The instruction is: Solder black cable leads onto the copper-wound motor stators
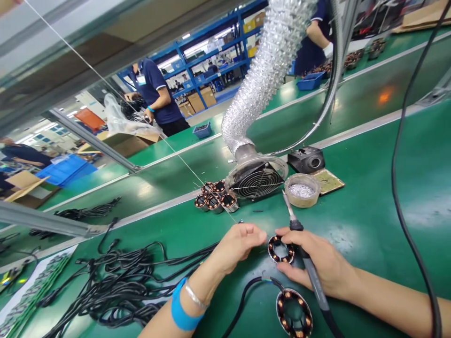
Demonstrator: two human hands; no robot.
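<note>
My right hand (pixel 317 263) holds a soldering iron (pixel 313 277), its tip pointing up and away, while thumb and fingertips grip a small ring-shaped copper-wound stator (pixel 281 249). Just left of that stator is my left hand (pixel 241 244), its fingers pressed together around the end of a thin wire (pixel 230 216) that comes down from the upper left. Below my right hand a larger stator (pixel 294 313) lies on the green table with a black cable (pixel 243 300) attached. A blue band and a silver bracelet circle my left wrist.
Several stators (pixel 214 197) stand beside a fan (pixel 259 180) under a silver duct (pixel 260 70). A round dish (pixel 302 190) and a black holder (pixel 306 160) sit right of it. Black cables (pixel 116 281) cover the left; another cable (pixel 396 188) hangs right. People work beyond.
</note>
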